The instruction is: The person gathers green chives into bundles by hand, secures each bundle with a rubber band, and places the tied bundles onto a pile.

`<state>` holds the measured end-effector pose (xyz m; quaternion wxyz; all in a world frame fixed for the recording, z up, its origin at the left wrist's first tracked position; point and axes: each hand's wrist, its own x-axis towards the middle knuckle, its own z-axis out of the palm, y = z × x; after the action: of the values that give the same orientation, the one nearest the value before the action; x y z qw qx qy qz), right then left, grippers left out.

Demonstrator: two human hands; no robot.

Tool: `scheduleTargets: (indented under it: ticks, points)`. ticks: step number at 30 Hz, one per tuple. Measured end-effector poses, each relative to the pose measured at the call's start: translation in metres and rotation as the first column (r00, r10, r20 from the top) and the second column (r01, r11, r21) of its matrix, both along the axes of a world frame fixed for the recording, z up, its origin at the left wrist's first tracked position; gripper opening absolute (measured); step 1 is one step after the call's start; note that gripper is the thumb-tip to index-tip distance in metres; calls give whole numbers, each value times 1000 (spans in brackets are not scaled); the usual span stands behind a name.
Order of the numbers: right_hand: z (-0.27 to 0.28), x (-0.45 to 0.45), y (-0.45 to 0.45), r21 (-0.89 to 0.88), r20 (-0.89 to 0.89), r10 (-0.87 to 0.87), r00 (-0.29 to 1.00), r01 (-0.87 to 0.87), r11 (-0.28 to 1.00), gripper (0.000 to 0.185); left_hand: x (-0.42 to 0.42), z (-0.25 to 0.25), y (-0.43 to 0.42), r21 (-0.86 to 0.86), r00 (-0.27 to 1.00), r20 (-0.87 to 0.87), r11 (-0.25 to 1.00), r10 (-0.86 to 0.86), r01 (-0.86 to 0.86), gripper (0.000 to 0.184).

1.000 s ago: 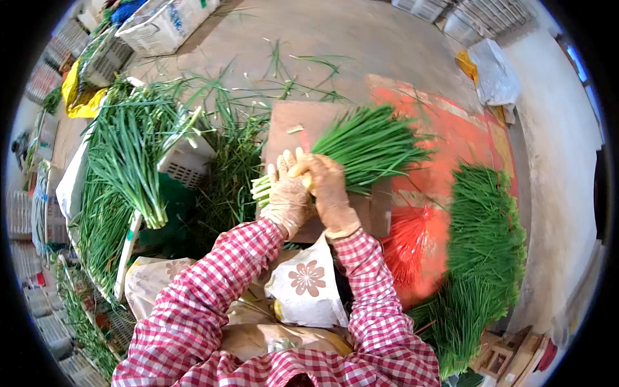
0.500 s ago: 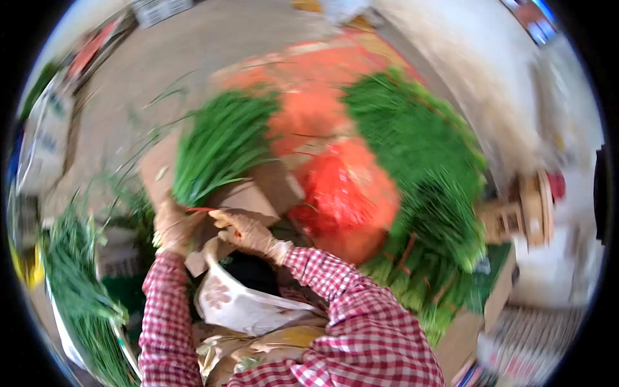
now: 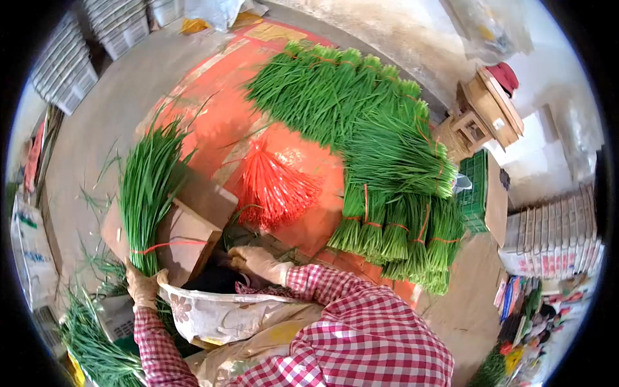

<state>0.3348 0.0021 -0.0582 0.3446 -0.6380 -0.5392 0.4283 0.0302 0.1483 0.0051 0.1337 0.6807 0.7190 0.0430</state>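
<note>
A bundle of green garlic chives [image 3: 143,187] lies on a cardboard box [image 3: 188,235] in front of me, leaves pointing away. A thin red tie [image 3: 161,246] crosses its stems, and the loose end stretches right over the box. My left hand [image 3: 143,284], in a pale glove, is closed around the stem ends. To the right of the box, my right hand [image 3: 258,263], gloved too, has curled fingers; whether anything is in them is hidden. A heap of red ties [image 3: 274,187] lies beyond it on the orange sheet [image 3: 296,145].
Tied chive bundles [image 3: 387,122] are lined up at the back and right of the sheet. Loose chives [image 3: 97,335] fill the lower left. A green crate [image 3: 475,193], a wooden stool [image 3: 474,126] and stacked white crates [image 3: 554,226] stand to the right.
The red tie, earlier stretched between both hands, now lies across the stems. My right hand has drawn away from the bundle, and my left hand sits lower. The view has swung right.
</note>
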Motion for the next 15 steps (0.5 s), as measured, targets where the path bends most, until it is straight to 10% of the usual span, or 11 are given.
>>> scheduleTargets:
  ticks: [5,11,15]
  points:
    - [38,-14,-10,-218,-56,164,985,-172,961,32,-1,-12,-2,46,991,-103,995,89,-84,116]
    - [65,-8,-7,-44,99,217,971,-213,976,28,8,50,37,35,929,-361,995,-74,93,82]
    - [116,-4,-4,234,124,129,984,-155,960,40,15,116,56,195,748,-549,814,-372,548,82]
